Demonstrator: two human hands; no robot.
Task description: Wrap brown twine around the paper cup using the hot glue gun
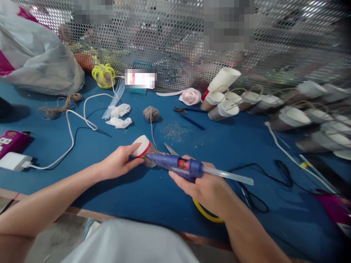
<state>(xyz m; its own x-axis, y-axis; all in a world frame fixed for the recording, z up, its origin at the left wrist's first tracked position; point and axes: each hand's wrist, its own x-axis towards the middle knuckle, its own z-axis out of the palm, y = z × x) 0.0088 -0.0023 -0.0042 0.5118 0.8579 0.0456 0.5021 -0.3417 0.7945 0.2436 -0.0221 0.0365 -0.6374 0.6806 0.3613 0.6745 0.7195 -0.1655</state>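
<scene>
My left hand [122,160] is closed on a paper cup [143,144], white with a red band and a grey yarn wrap on its far part. In my right hand [205,186] is a blue hot glue gun [167,160], with a clear glue stick sticking out of its back end. The gun's nozzle is at the cup's wrapped side; whether it touches, I cannot tell. Grey yarn runs from the cup to a yarn ball [151,114] behind it. Scissors [205,213] with yellow handles lie partly hidden beneath my right hand.
Yarn-wrapped cups with handles [294,116] crowd the right side, near stacked paper cups [223,78]. Blue-handled pliers [192,118], a pink fabric rose [190,96] and crumpled white tissue [120,116] lie behind. A white cable [70,135] crosses the left; a black cord [260,168] the right.
</scene>
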